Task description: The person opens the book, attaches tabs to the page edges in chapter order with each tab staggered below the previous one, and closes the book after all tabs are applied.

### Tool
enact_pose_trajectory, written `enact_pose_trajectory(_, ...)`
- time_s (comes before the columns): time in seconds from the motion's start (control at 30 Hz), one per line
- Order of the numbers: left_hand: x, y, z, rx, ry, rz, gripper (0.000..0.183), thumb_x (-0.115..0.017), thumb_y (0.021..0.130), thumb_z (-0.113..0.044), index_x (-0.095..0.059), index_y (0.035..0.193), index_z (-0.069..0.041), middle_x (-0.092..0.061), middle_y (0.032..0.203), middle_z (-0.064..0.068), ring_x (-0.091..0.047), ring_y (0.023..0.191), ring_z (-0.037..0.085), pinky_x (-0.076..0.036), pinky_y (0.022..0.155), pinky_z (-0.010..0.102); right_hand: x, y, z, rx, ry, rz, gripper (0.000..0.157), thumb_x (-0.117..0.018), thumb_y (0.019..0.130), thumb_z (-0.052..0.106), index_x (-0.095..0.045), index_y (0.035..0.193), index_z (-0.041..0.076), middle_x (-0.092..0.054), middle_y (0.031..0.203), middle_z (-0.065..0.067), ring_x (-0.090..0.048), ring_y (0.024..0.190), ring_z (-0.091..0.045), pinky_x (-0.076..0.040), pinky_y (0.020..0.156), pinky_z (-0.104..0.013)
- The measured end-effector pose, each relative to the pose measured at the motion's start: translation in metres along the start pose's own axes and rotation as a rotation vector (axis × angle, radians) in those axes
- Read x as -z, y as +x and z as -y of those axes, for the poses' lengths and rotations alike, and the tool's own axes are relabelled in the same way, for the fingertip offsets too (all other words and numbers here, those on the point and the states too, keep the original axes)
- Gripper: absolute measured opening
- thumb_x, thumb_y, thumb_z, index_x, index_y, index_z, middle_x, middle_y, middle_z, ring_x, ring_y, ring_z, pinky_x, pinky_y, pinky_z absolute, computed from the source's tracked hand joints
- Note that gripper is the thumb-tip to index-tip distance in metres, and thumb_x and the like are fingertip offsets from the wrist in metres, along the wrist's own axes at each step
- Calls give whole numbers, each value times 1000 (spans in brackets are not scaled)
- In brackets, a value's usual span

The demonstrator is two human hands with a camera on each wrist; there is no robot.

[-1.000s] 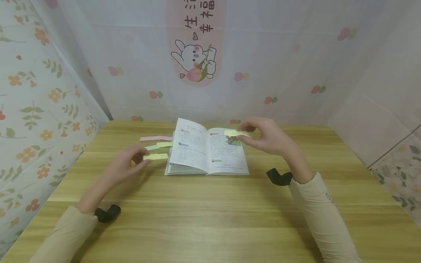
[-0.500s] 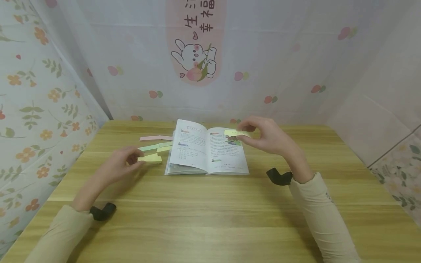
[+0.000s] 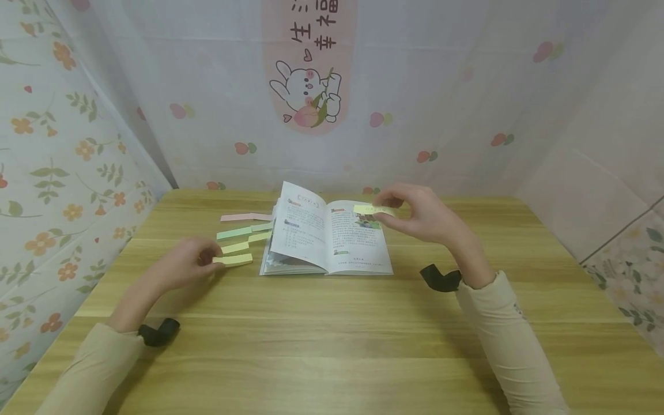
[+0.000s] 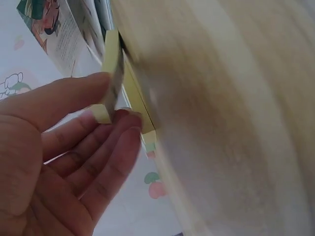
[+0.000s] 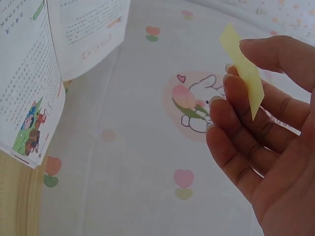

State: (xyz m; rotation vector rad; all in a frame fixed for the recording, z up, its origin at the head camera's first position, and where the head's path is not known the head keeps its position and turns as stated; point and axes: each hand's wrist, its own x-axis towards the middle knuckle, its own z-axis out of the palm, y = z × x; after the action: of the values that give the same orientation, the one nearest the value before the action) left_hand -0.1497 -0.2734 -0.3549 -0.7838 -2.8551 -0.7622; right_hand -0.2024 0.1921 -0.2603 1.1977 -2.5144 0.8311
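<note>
My left hand (image 3: 181,265) pinches a pad of yellow sticky notes (image 4: 112,51) between thumb and fingers, left of the book. Just beyond it lies another yellow pad (image 3: 235,248), close to the fingertips. My right hand (image 3: 427,218) holds up a single yellow sticky note (image 5: 246,73) between thumb and fingertips. In the head view that note overlaps the picture on the right page. The open book (image 3: 360,248) lies mid-table, its left page (image 3: 300,230) standing partly raised over the pages beneath.
Beside the book's left edge lie a green pad (image 3: 233,233), a further yellow strip (image 3: 260,236) and pink strips (image 3: 236,218). A wooden table (image 3: 332,340) carries everything. Printed cloth (image 3: 441,86) hangs behind its far edge. A black wrist mount (image 3: 440,279) sticks out from the right sleeve.
My left hand has drawn left and nearer to me with the yellow pad, baring another yellow pad and the green one. The left page has lifted slightly. My right hand has stayed still.
</note>
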Motion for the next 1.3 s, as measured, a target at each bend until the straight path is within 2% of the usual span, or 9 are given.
enact_pose_trajectory(0.27,-1,0,5,36,36,73,16,-80,85,-7,-68,91,0,-64,78,-3,-58,70,9,-52,64,31,0,0,0,-1,0,6,18,-79,87,9,-71,103,7,-69,97,-1,-61,91,-16,-53,84,-41)
enact_pose_trajectory(0.67,-2,-1,4,38,35,103,16,-79,85,-6,-66,92,0,-61,78,-4,-55,70,9,-51,64,30,-1,2,0,-10,-4,9,18,-79,87,10,-71,103,7,-69,98,-1,-61,91,-16,-53,84,-39)
enact_pose_trajectory(0.87,-3,-2,6,16,43,113,14,-78,85,-4,-66,90,1,-61,80,-2,-56,72,10,-52,65,30,-1,2,0,-23,-3,18,19,-79,87,10,-71,104,7,-69,98,-2,-61,91,-16,-53,84,-39)
enact_pose_trajectory(1.1,-2,-2,2,32,54,138,15,-77,85,-3,-67,95,3,-62,85,2,-57,75,13,-53,67,33,-1,1,-1,-23,-4,27,19,-79,87,8,-71,104,7,-69,98,-2,-61,90,-17,-53,83,-39)
enact_pose_trajectory(1.2,-2,-1,0,33,57,126,20,-77,85,-3,-66,100,4,-61,85,3,-56,76,15,-52,67,34,-2,0,-2,-15,-7,25,20,-79,87,8,-71,105,6,-69,98,-2,-61,90,-16,-53,83,-39)
enact_pose_trajectory(1.3,-2,-2,-3,24,51,78,25,-77,86,-4,-64,106,5,-60,86,5,-56,77,18,-51,67,36,-2,0,-3,-9,-10,23,20,-79,87,9,-71,105,6,-69,99,-1,-61,90,-15,-53,83,-38)
